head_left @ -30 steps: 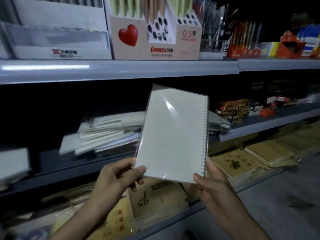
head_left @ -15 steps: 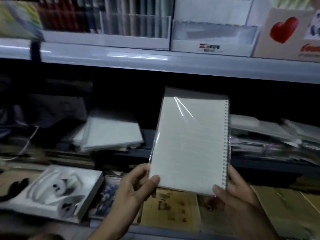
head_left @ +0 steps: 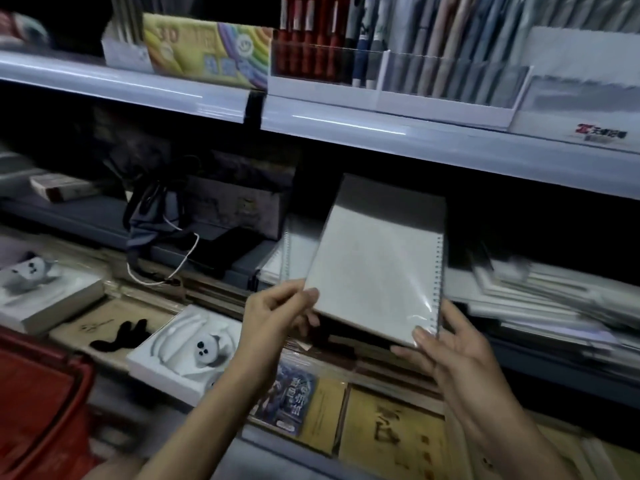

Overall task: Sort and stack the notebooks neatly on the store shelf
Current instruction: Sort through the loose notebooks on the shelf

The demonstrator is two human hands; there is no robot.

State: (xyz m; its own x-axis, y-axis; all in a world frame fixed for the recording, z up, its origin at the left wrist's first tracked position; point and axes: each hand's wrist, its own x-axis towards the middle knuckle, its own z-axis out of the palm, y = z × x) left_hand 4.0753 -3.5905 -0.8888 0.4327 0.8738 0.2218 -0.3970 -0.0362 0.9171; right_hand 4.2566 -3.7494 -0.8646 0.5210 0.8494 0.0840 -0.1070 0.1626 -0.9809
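Two hands, the left hand [head_left: 277, 311] and right hand [head_left: 450, 348], pinch the wrapped notebook [head_left: 375, 268] by its bottom corners, fingers closed on it, in front of the middle shelf [head_left: 242, 268]. It may be aimed at the small pile [head_left: 280, 258] behind it, but that spot is dark. Slippery wrap could let it slide and land crooked.

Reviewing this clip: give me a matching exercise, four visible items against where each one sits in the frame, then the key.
Items:
1. spiral notebook
2. red basket
3. messy notebook pile
4. rainbow box

Places:
A. top shelf, left
B. middle shelf, right
C. held between left hand and right hand
D. bottom left corner

Pairs: 1-C, 2-D, 3-B, 4-A
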